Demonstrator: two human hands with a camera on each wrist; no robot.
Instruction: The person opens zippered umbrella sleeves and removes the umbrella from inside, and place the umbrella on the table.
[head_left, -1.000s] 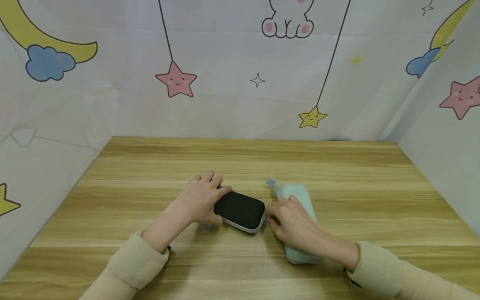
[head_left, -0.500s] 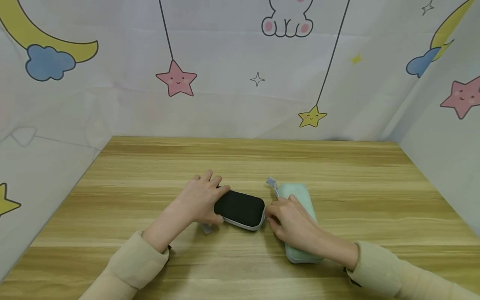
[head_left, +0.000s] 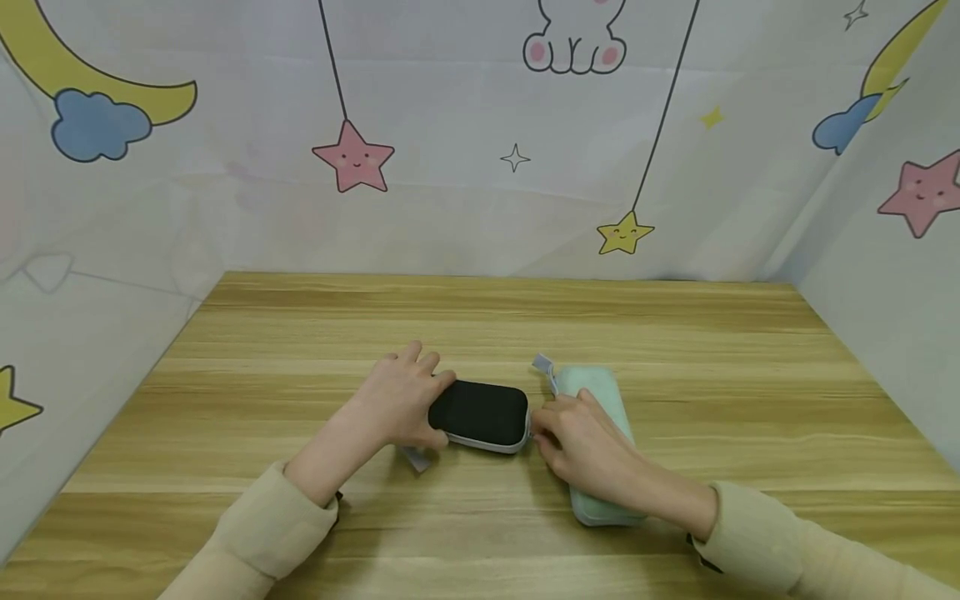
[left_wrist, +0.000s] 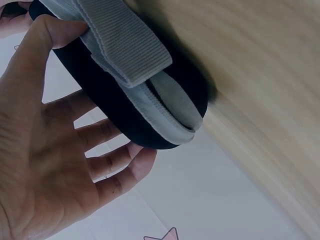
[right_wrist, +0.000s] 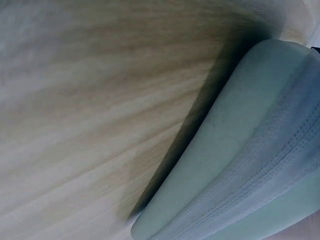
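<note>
On the table (head_left: 480, 333), the black case (head_left: 482, 412) lies left of the mint case (head_left: 603, 392). The left hand (head_left: 397, 404) grips its left end, seemingly steadying it while the right hand (head_left: 581, 437) pinches the right-end zip (head_left: 528, 427).

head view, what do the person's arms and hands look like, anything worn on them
The left hand and right hand are ungloved. The left sleeve and right sleeve are plain pale beige, each with a wide cuff. A small black piece shows beneath each cuff; no cables are visible.
</note>
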